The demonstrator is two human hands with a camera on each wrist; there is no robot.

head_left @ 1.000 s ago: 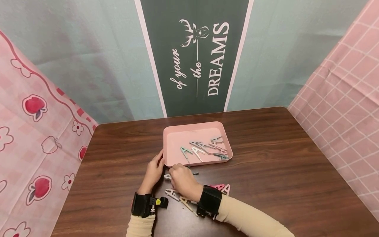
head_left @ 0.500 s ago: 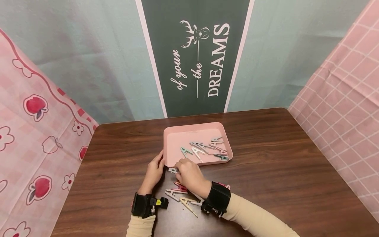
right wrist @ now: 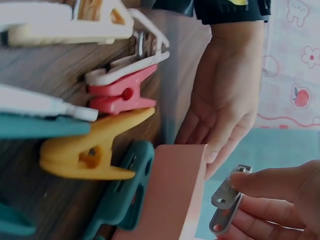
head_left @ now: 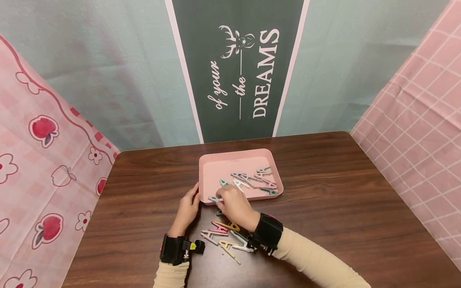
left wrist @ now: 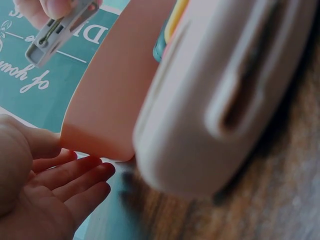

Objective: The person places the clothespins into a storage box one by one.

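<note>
The step in hand seems to be carrying a clip across to the tray [head_left: 216, 164]: the right hand [head_left: 235, 204] pinches a grey clip [right wrist: 227, 196] between thumb and fingers, over the tray's near left corner. Whether the clip touches the tray, I cannot tell. The left hand [head_left: 187, 204], fingers fairly straight and loosely spread, rests against that same corner, with nothing gripped. The next move would call for lowering the clip inside the near wall and easing the pinch (a steady tray should help).

The tray is smooth, matte pink, probably plastic, with upright walls and rounded corners; several A-shaped clips lie in its near and right parts. More lie on the wood-grained table [head_left: 324, 192], on the near side of the tray: a glossy yellow clip [right wrist: 102, 130] with a round hole, a stubby red clip [right wrist: 112, 102], a pale clip [right wrist: 129, 68] with a metal spring, and a slotted teal clip [right wrist: 114, 205] just beside the wall.
</note>
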